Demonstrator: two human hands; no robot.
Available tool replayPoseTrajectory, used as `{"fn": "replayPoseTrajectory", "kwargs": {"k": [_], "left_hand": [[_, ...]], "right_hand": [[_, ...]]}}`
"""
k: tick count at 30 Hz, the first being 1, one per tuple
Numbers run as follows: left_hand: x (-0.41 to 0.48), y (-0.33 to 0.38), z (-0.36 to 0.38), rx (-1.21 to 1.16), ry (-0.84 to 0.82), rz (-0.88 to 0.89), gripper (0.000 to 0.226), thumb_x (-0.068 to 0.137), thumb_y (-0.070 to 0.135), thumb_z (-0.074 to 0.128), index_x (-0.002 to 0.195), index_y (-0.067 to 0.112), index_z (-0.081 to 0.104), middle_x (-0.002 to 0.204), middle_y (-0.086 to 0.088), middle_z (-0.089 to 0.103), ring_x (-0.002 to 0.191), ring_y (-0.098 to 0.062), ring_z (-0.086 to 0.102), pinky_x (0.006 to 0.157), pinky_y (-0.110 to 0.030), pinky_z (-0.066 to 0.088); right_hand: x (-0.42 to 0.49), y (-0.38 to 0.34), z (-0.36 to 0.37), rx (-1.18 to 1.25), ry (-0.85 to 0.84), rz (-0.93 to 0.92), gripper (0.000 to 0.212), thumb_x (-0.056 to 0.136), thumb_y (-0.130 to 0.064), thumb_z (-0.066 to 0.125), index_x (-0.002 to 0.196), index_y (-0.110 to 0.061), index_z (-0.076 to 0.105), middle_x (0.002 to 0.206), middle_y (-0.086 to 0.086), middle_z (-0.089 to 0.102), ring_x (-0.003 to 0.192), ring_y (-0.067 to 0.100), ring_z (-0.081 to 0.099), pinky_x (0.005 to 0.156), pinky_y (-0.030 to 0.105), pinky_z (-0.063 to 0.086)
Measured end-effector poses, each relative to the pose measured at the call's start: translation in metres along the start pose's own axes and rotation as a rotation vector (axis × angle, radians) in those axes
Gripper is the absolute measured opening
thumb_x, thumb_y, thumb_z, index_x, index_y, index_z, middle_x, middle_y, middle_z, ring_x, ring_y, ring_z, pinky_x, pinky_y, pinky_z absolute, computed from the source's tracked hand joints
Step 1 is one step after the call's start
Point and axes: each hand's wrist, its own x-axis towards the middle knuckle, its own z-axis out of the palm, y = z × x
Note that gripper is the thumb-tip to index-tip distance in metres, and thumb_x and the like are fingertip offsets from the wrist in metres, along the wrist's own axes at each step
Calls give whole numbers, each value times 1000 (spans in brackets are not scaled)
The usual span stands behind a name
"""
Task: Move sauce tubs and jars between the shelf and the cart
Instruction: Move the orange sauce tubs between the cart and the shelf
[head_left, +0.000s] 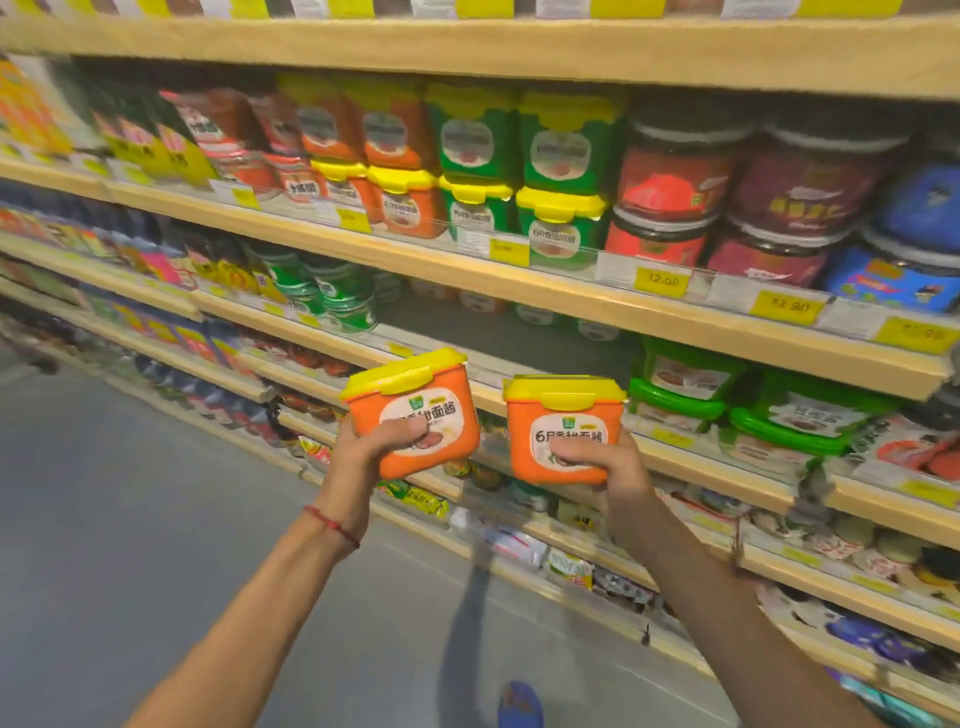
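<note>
**Desk:** What fills the frame?

**Photographer:** A wooden shelf crowded with sauce tubs and jars, above a grey floor.

**Desk:** And the person?

**Photographer:** The person holds two orange, yellow-lidded tubs in the air before the lower tiers, side by side, not touching. The left hand clamps the left tub, thumb across its label. The right hand grips the right tub likewise. A red cord circles the left wrist.
</note>
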Motion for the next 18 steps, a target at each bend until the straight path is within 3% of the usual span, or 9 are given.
{"fn": "replayPoseTrajectory", "kwargs": {"k": [5,9,15,18], "left_hand": [[73,-6,-38,36,-4,-44,58,55,16,84,112,9,74,101,-15,77,89,-31,75,72,-35,61],[123,-13,-62,62,9,-117,82,47,26,92,121,2,67,111,-23,74,101,-44,71,93,-59,55],[184,-23,-93,116,-153,-227,73,45,30,89,112,6,73,108,-22,75,95,-38,72,84,-48,57],[208,-21,-113,133,-269,-312,73,45,29,87,114,10,73,110,-20,75,95,-37,72,82,-52,56]], "right_hand": [[58,7,30,-36,-4,30,100,38,-26,92,131,-4,63,113,17,78,99,36,76,75,41,62],[85,3,53,-78,-5,7,76,40,-18,89,112,-10,71,96,7,80,84,23,77,65,34,63],[115,25,91,-88,170,18,90,34,-31,92,118,-8,71,103,9,81,97,32,78,76,40,62],[120,35,113,-53,233,-19,80,46,-26,90,121,-7,70,109,15,79,102,36,76,84,44,61]]}}
